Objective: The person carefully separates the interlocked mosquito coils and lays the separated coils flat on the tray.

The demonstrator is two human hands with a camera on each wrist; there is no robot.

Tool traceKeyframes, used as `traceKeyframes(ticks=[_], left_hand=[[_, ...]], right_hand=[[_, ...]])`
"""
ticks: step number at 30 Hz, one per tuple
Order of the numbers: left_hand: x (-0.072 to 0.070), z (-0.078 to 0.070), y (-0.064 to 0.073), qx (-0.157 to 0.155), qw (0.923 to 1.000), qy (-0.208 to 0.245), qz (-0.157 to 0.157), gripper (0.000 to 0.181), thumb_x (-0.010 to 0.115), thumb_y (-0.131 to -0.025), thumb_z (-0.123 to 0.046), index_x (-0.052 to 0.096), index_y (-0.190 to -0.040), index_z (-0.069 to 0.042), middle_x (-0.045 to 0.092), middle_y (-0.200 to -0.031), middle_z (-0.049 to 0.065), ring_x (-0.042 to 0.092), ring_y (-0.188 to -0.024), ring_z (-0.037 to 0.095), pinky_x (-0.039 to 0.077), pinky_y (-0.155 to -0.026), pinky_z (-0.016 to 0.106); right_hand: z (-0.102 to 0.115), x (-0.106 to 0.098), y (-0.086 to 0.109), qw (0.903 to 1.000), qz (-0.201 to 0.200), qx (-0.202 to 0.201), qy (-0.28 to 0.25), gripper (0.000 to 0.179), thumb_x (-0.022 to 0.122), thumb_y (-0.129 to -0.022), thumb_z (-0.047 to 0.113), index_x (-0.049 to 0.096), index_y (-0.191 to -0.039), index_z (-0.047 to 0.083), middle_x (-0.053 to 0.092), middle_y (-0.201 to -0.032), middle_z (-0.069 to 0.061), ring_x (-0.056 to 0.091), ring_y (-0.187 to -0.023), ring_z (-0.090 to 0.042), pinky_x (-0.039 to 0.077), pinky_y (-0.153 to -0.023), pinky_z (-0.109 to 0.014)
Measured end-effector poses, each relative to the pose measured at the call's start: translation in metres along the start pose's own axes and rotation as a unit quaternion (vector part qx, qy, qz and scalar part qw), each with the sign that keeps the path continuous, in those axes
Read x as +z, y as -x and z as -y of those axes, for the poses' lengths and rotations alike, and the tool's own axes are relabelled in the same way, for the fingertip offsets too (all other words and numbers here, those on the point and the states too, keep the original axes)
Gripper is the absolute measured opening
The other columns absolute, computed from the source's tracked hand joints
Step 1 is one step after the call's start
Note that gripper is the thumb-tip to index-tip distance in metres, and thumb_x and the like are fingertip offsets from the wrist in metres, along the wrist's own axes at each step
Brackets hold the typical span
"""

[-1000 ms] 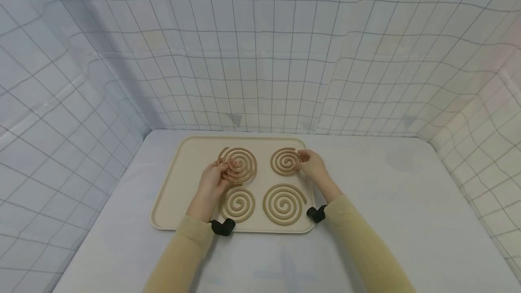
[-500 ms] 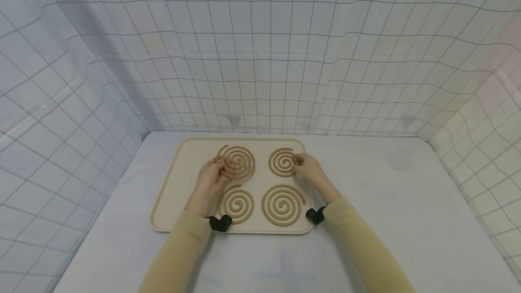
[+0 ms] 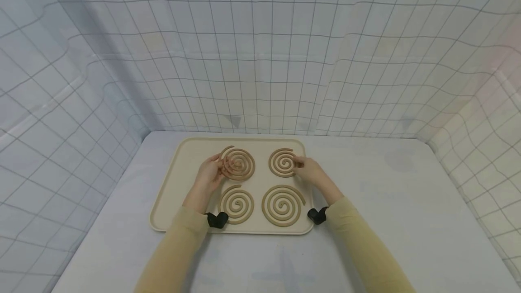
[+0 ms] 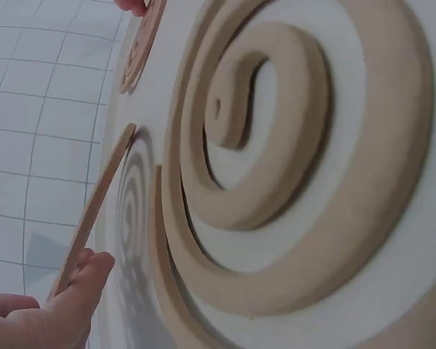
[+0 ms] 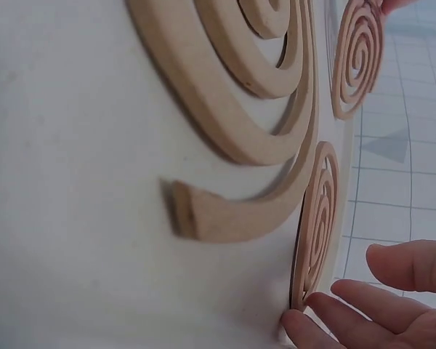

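My left hand (image 3: 209, 173) pinches a brown mosquito coil (image 3: 253, 165) by its left side. In the left wrist view this coil (image 4: 91, 211) shows edge-on, raised off the tray, with its shadow below. My right hand (image 3: 310, 171) is at the right edge of a smaller coil (image 3: 270, 163) at the tray's back right. The right wrist view has its thumb apart from the fingers (image 5: 349, 320), whose tips touch or almost touch that coil's edge (image 5: 321, 218). In front lie two more coils, a left one (image 3: 237, 202) and a right one (image 3: 282, 204).
The coils lie on the right part of a cream tray (image 3: 164, 184), which stands on a white table (image 3: 386, 202). White cloth walls (image 3: 264, 67) with a dark grid rise behind and at both sides. A black wrist strap mount (image 3: 217, 220) overlaps the tray's front rim.
The coil in my left hand has turned a little, its outer end shifting rightward. My right fingers have slid slightly down along the edge of the back right coil. The front coils stay put.
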State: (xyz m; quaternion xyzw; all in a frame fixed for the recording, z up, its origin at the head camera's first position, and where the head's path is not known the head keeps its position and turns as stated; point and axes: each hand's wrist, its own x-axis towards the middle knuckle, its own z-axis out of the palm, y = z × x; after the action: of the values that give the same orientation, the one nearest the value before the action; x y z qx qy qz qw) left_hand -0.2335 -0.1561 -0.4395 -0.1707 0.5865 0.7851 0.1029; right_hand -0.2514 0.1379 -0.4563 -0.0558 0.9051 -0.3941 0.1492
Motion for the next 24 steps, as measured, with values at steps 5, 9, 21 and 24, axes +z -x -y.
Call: traceKeyframes(ticks=[5, 9, 21, 24], left_hand=[[-0.001, -0.001, 0.0, 0.002, 0.9953, -0.094, -0.023, 0.064, 0.029, -0.097, 0.008, 0.005, -0.156, 0.003, 0.008, -0.163, 0.023, 0.019, -0.149, 0.031, 0.027, -0.119, 0.039], [-0.003, -0.004, 0.001, 0.015, 0.9849, -0.17, -0.03, 0.058, 0.033, -0.102, -0.004, 0.012, -0.155, 0.003, 0.009, -0.163, 0.023, 0.01, -0.152, 0.033, 0.02, -0.122, 0.042], [-0.01, -0.003, 0.003, 0.023, 0.9698, -0.241, 0.029, 0.058, 0.036, -0.106, -0.018, 0.015, -0.156, 0.0, 0.009, -0.164, 0.02, 0.01, -0.151, 0.038, 0.018, -0.122, 0.05], [-0.014, -0.002, 0.006, 0.013, 0.9467, -0.322, 0.014, 0.058, 0.037, -0.106, -0.025, 0.019, -0.156, -0.002, 0.016, -0.162, 0.023, 0.018, -0.148, 0.042, 0.021, -0.12, 0.054]], right_hand=[[-0.002, -0.001, 0.001, 0.9999, 0.005, 0.003, -0.015, 0.05, 0.054, -0.098, 0.014, 0.045, -0.144, -0.003, 0.053, -0.139, -0.023, 0.049, -0.129, -0.038, 0.043, -0.107, -0.05], [-0.002, -0.001, 0.002, 0.9998, 0.004, 0.0, -0.02, 0.05, 0.054, -0.097, 0.013, 0.045, -0.144, -0.004, 0.054, -0.138, -0.023, 0.051, -0.127, -0.036, 0.044, -0.106, -0.049], [-0.004, -0.001, 0.003, 0.9989, 0.01, -0.006, -0.045, 0.05, 0.054, -0.097, 0.013, 0.045, -0.144, -0.003, 0.05, -0.143, -0.024, 0.045, -0.135, -0.04, 0.04, -0.11, -0.051], [-0.004, -0.003, 0.004, 0.9986, 0.013, -0.006, -0.051, 0.051, 0.054, -0.097, 0.013, 0.044, -0.145, -0.002, 0.049, -0.144, -0.024, 0.043, -0.136, -0.04, 0.038, -0.112, -0.051]])
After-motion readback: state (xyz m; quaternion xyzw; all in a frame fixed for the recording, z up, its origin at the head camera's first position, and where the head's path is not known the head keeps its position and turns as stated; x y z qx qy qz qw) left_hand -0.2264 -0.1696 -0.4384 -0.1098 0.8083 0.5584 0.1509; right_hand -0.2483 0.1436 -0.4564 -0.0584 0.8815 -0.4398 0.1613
